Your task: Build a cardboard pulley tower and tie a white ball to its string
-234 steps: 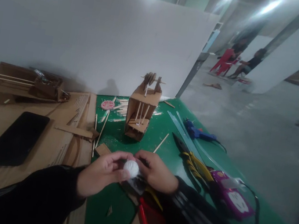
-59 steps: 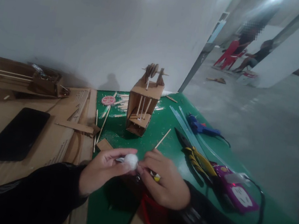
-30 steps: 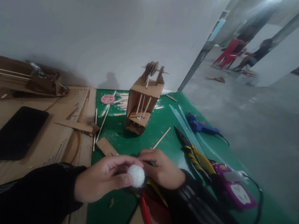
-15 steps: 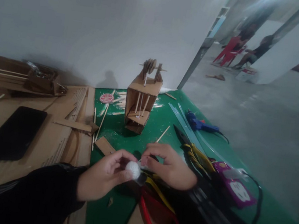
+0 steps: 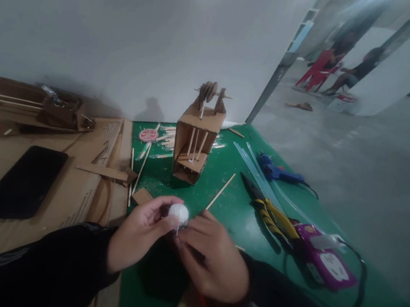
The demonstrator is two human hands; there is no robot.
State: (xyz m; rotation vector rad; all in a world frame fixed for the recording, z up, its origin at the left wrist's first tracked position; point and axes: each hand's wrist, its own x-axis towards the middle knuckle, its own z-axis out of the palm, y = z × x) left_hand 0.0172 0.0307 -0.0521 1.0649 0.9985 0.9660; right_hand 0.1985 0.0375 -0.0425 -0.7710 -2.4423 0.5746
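Observation:
A small ball of white string (image 5: 178, 213) sits between the thumb and fingers of my left hand (image 5: 142, 229). A short length of white string (image 5: 178, 231) runs down from the ball. My right hand (image 5: 215, 259) pinches near this strand, close beside the ball; its fingertips are partly hidden. Beyond my hands stands an upright cardboard frame (image 5: 196, 142) with cardboard discs (image 5: 210, 92) on a stick at its top. White string drops from the discs through the frame. A thin wooden stick (image 5: 221, 191) lies just past my right hand.
Yellow-handled pliers (image 5: 275, 219), a purple power socket (image 5: 327, 259), a blue glue gun (image 5: 277, 169) and clear glue sticks (image 5: 252, 168) lie to the right. On the left are a black phone (image 5: 21, 183) and another cardboard build (image 5: 31, 109). Two people sit in the background.
My left hand has raised the string ball slightly leftward. My right hand has come down and nearer me, beside the ball's strand, and now covers most of the red-handled tool below.

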